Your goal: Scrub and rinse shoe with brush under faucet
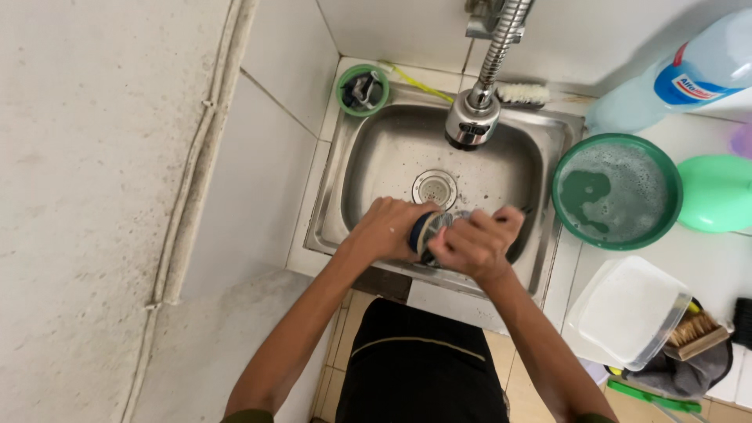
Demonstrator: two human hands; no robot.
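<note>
Over the stainless steel sink, your left hand closes its fingers round a dark blue round object while your right hand, fingers clenched, scrubs it; keep it steady.

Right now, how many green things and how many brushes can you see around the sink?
Green things: 3: small green cup, green basin of soapy water, light green bowl.
Brushes: 2: white brush behind the sink, wooden brush by the clear tub.
Total: 5.
</note>
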